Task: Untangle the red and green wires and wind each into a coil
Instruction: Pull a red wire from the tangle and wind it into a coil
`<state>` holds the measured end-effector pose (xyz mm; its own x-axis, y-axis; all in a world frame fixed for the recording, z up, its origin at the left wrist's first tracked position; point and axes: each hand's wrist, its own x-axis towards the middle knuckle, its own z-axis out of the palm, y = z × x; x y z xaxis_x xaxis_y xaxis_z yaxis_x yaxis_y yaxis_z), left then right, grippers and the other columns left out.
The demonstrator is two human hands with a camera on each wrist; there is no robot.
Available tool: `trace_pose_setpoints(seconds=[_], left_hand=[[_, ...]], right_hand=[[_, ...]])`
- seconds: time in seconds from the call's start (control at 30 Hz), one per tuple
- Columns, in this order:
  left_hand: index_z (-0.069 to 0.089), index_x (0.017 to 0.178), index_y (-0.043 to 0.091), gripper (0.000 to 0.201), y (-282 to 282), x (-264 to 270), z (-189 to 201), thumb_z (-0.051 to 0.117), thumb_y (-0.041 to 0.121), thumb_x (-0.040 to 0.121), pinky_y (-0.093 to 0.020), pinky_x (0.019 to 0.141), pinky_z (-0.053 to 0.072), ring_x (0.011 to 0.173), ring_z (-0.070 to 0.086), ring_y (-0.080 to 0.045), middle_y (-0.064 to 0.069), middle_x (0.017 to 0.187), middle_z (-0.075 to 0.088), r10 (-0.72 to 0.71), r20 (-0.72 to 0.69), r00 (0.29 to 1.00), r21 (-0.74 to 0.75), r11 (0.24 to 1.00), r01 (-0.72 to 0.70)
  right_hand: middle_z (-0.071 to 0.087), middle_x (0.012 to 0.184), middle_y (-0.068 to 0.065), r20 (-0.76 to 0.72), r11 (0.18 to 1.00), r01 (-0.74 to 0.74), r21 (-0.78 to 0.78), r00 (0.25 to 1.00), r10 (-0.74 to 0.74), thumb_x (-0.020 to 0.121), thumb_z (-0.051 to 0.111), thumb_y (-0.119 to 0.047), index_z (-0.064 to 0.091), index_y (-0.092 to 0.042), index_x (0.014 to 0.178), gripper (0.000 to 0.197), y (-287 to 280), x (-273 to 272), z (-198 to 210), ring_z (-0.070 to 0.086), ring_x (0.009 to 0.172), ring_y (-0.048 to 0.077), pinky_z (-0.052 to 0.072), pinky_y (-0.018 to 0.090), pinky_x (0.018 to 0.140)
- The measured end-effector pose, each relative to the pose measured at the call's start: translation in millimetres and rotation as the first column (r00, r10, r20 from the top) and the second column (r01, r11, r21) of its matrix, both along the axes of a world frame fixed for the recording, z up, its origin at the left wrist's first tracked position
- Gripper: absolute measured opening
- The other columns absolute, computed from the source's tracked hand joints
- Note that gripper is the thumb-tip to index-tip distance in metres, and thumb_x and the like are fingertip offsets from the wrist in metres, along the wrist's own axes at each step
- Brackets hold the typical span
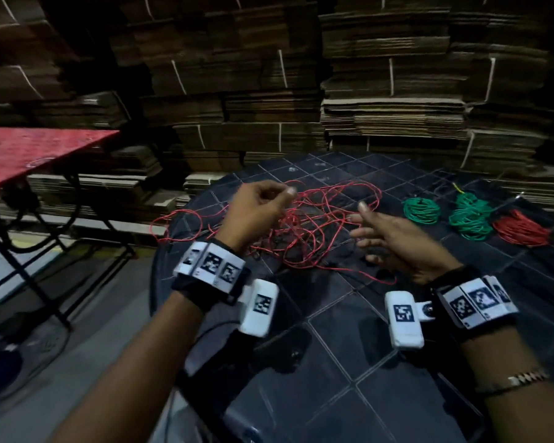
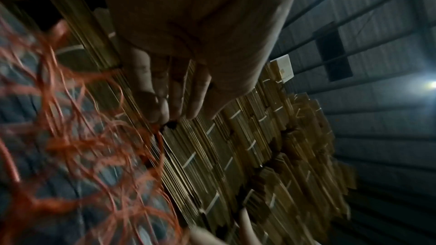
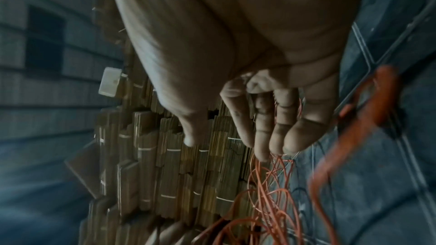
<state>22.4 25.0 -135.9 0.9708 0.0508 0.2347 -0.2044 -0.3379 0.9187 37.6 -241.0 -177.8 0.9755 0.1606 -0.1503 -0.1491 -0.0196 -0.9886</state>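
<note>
A loose tangle of red wire (image 1: 307,225) sprawls over the middle of the dark tiled table (image 1: 349,340), with one loop hanging past the left edge. My left hand (image 1: 285,193) is raised over the tangle's left part and pinches a red strand between thumb and fingertips; the left wrist view shows the same pinch on the red wire (image 2: 162,128). My right hand (image 1: 365,219) hovers at the tangle's right side with its fingers spread, holding nothing. In the right wrist view, red wire (image 3: 271,183) runs beneath those fingers (image 3: 261,137). No green wire is in the tangle.
Two green coils (image 1: 421,210) (image 1: 469,219) and a red coil (image 1: 522,230) lie at the table's right. Stacks of flattened cardboard (image 1: 390,91) wall off the back. A red table (image 1: 29,151) on a black frame stands to the left, with grey floor below.
</note>
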Motion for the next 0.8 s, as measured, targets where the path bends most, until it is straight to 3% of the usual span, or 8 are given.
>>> trace_pose_setpoints(seconds=[0.13, 0.23, 0.33, 0.43, 0.53, 0.67, 0.73, 0.8], left_hand=[[0.075, 0.099, 0.029, 0.013, 93, 11, 3, 0.08, 0.028, 0.088, -0.032, 0.073, 0.057, 0.078, 0.068, -0.017, -0.002, 0.094, 0.075, 0.34, 0.036, 0.94, 0.235, 0.911, -0.339], [0.071, 0.122, 0.027, 0.051, 149, 12, 0, 0.076, 0.048, 0.076, -0.044, 0.099, 0.055, 0.111, 0.066, -0.033, -0.015, 0.123, 0.069, 0.569, 0.002, 0.823, 0.478, 0.722, -0.5], [0.064, 0.134, 0.019, 0.069, 170, 10, -16, 0.075, 0.061, 0.08, -0.044, 0.108, 0.045, 0.127, 0.056, -0.041, -0.022, 0.139, 0.059, 0.651, -0.138, 0.747, 0.709, 0.591, -0.384], [0.069, 0.124, 0.021, 0.06, 168, 5, -27, 0.077, 0.058, 0.077, -0.038, 0.096, 0.053, 0.113, 0.066, -0.036, -0.015, 0.125, 0.071, 0.587, -0.246, 0.771, 0.712, 0.649, -0.268], [0.066, 0.128, 0.013, 0.055, 165, 5, -28, 0.079, 0.044, 0.085, -0.037, 0.089, 0.051, 0.108, 0.065, -0.037, -0.017, 0.119, 0.069, 0.594, -0.21, 0.777, 0.73, 0.624, -0.28], [0.061, 0.133, 0.008, 0.057, 152, 3, -24, 0.076, 0.041, 0.09, -0.041, 0.098, 0.05, 0.121, 0.061, -0.04, -0.022, 0.135, 0.063, 0.585, -0.245, 0.773, 0.758, 0.613, -0.224], [0.067, 0.121, 0.009, 0.045, 145, 2, -19, 0.073, 0.042, 0.091, -0.039, 0.092, 0.051, 0.114, 0.065, -0.037, -0.02, 0.127, 0.067, 0.552, -0.261, 0.792, 0.75, 0.633, -0.194], [0.073, 0.096, 0.01, 0.031, 134, 3, -12, 0.072, 0.04, 0.091, -0.032, 0.076, 0.052, 0.09, 0.069, -0.03, -0.016, 0.106, 0.074, 0.476, -0.293, 0.829, 0.686, 0.709, -0.165]], right_hand=[[0.065, 0.084, -0.001, 0.069, 0.972, 0.029, -0.234, 0.997, -0.013, 0.077, 0.082, -0.045, 0.073, -0.019, 0.108, 0.041, 0, -1, -7, 0.05, 0.064, 0.008, 0.036, 0.018, 0.047], [0.072, 0.091, -0.002, 0.136, 0.913, 0.151, -0.379, 0.985, -0.106, 0.074, 0.09, -0.031, 0.074, -0.016, 0.102, 0.036, -7, 3, -11, 0.063, 0.079, 0.011, 0.049, 0.025, 0.071], [0.076, 0.091, 0.003, 0.14, 0.848, 0.274, -0.454, 0.962, -0.236, 0.064, 0.096, -0.029, 0.075, -0.018, 0.088, 0.035, -17, 9, -16, 0.071, 0.087, 0.02, 0.059, 0.036, 0.082], [0.075, 0.079, 0.015, 0.038, 0.87, 0.196, -0.453, 0.979, -0.2, 0.074, 0.09, -0.014, 0.077, -0.008, 0.082, 0.016, -17, 6, -17, 0.065, 0.064, 0.022, 0.056, 0.031, 0.062], [0.068, 0.07, 0.017, 0.018, 0.869, 0.14, -0.474, 0.989, -0.149, 0.083, 0.079, -0.003, 0.076, 0.003, 0.088, 0.008, -10, -3, -14, 0.051, 0.048, 0.017, 0.041, 0.021, 0.045], [0.069, 0.065, 0.009, 0.027, 0.87, 0.192, -0.454, 0.979, -0.202, 0.074, 0.088, -0.006, 0.074, -0.006, 0.079, 0.015, -11, 0, -15, 0.06, 0.053, 0.018, 0.053, 0.028, 0.055], [0.073, 0.075, 0.006, 0.047, 0.816, 0.236, -0.527, 0.967, -0.25, 0.068, 0.093, -0.022, 0.072, -0.013, 0.081, 0.026, -18, 7, -18, 0.068, 0.071, 0.02, 0.059, 0.035, 0.074], [0.074, 0.077, 0.005, 0.052, 0.766, 0.23, -0.6, 0.967, -0.25, 0.07, 0.091, -0.033, 0.074, -0.013, 0.079, 0.028, -24, 9, -17, 0.066, 0.072, 0.02, 0.057, 0.035, 0.075]])
